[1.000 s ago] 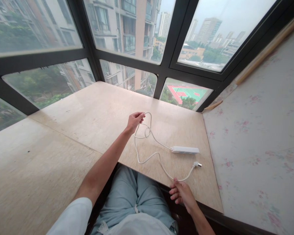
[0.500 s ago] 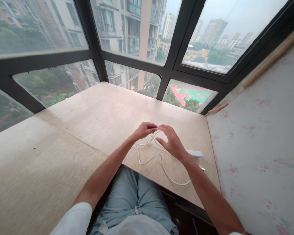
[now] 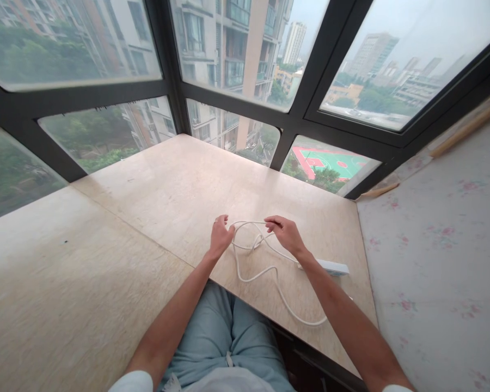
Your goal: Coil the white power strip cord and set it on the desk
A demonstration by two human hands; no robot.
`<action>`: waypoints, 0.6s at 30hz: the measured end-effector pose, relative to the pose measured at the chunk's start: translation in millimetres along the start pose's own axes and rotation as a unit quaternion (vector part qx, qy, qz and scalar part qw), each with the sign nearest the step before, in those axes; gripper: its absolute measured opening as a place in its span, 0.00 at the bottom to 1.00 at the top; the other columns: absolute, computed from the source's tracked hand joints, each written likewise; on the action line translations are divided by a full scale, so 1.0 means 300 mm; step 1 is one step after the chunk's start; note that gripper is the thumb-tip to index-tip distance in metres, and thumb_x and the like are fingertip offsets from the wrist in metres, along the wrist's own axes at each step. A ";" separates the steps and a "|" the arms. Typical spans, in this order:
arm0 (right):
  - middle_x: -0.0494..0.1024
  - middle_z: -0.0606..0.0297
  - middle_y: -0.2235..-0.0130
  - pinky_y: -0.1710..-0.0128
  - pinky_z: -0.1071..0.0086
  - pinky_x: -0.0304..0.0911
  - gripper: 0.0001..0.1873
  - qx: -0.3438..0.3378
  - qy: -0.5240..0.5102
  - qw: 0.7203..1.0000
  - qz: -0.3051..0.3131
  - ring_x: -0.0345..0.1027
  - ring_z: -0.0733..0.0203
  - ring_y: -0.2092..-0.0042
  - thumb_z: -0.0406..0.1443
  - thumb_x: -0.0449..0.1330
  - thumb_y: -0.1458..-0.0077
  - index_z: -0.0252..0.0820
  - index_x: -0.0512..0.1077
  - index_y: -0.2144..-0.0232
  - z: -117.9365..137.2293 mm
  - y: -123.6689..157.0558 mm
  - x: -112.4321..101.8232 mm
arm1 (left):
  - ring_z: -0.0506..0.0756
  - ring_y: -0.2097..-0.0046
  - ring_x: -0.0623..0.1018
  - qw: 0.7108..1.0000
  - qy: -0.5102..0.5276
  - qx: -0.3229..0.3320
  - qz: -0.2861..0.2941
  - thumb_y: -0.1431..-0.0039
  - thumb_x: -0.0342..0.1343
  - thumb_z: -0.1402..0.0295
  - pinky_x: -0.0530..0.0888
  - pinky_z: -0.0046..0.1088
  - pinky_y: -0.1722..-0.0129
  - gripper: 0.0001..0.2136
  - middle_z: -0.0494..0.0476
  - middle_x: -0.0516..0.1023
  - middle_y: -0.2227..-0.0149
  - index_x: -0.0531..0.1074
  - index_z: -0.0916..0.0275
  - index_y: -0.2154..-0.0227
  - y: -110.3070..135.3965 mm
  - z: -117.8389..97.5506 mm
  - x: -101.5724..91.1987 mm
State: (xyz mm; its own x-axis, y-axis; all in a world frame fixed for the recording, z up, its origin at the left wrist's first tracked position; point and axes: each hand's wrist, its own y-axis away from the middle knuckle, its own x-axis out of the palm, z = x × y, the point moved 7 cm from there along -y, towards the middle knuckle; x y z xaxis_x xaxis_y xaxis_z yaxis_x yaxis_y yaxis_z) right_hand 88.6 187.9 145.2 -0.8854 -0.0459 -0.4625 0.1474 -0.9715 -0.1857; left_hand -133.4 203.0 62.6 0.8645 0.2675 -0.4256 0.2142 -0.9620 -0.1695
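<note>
A white power cord (image 3: 277,289) lies in loose loops on the tabletop, with part of it raised between my hands. My right hand (image 3: 286,234) pinches the cord between thumb and fingertips. To its left, my left hand (image 3: 221,237) is beside the bend of the loop, its thumb close to the cord and apart from the curled fingers. Whether that thumb touches the cord is hard to make out. A white power strip (image 3: 332,267) rests beyond my right forearm, which partly covers it. The cord runs toward it.
The pale wooden tabletop (image 3: 118,261) has a seam across it, and its front edge is at my lap. Dark-framed windows (image 3: 232,103) border the back and left. A flowered papered wall (image 3: 428,261) stands close on the right.
My right hand has closed on the cord. My left hand has let go and moved left, and the hands are farther apart, with a wider loop between them. The view has shifted slightly.
</note>
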 end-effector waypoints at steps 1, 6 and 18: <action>0.78 0.64 0.70 0.64 0.65 0.66 0.08 0.030 -0.063 0.997 -0.036 0.71 0.62 0.70 0.38 0.60 0.46 0.40 0.75 0.65 -0.027 0.000 -0.025 | 0.59 0.56 0.75 0.999 -0.037 -0.025 0.001 0.50 0.57 0.72 0.71 0.40 0.52 0.18 0.66 0.74 0.55 0.68 0.67 0.54 0.011 0.045 -0.001; 0.76 0.67 0.69 0.66 0.69 0.65 0.17 0.104 -0.307 0.935 -0.144 0.69 0.67 0.69 0.42 0.68 0.56 0.42 0.73 0.63 -0.107 -0.002 -0.110 | 0.57 0.58 0.77 0.990 -0.032 -0.113 0.084 0.48 0.57 0.67 0.71 0.34 0.56 0.14 0.62 0.78 0.60 0.73 0.65 0.59 0.067 0.169 0.054; 0.73 0.69 0.67 0.61 0.69 0.66 0.16 0.160 -0.471 0.862 -0.096 0.66 0.69 0.67 0.33 0.68 0.57 0.44 0.73 0.63 -0.197 0.097 -0.138 | 0.54 0.65 0.77 0.982 0.070 -0.149 0.091 0.52 0.58 0.70 0.72 0.30 0.62 0.15 0.57 0.78 0.68 0.74 0.65 0.59 0.114 0.131 0.171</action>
State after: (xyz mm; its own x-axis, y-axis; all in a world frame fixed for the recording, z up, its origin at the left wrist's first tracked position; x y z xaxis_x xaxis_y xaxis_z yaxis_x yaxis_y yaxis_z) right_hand 155.6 175.3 107.7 -0.8673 0.1016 0.4872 -0.0380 -0.9896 0.1388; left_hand -99.7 185.9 -0.1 0.9507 0.0989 -0.2940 0.1553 -0.9722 0.1750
